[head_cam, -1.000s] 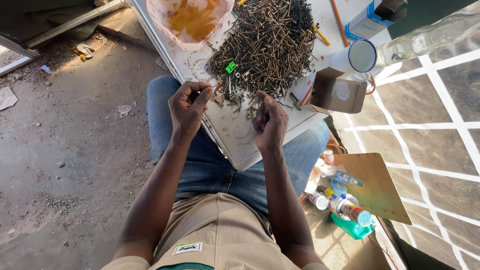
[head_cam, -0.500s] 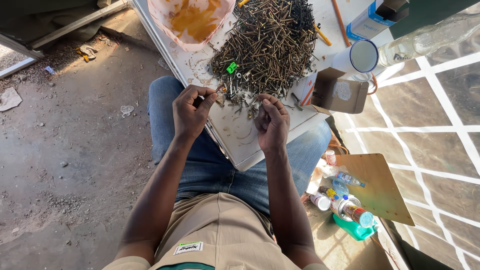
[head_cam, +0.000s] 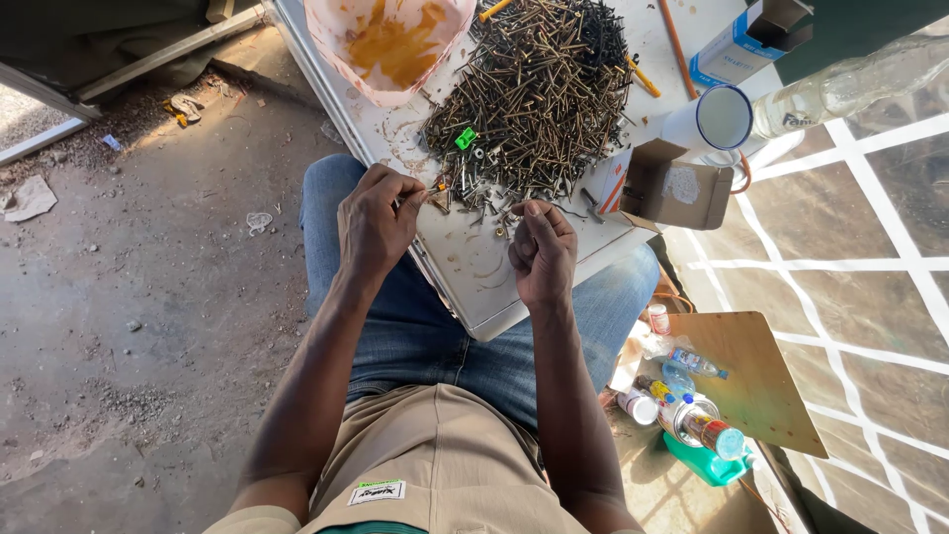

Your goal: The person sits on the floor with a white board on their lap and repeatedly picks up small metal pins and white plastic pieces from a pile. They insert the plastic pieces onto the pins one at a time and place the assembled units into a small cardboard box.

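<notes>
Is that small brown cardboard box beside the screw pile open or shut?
Open: the cardboard box has its flaps folded out, its dark inside showing beside the screw pile.

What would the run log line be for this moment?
left hand: pinching a screw | right hand: closed, contents hidden | screw pile: on white panel

Free room: a bare strip of the white metal bench [head_cam: 474, 282] is left between the hands. Obstacles: the heaped pile of dark and brass screws [head_cam: 539, 94] ahead, the open brown cardboard box [head_cam: 677, 188] rightward, the stained translucent plastic tub [head_cam: 390, 44] leftward.
</notes>
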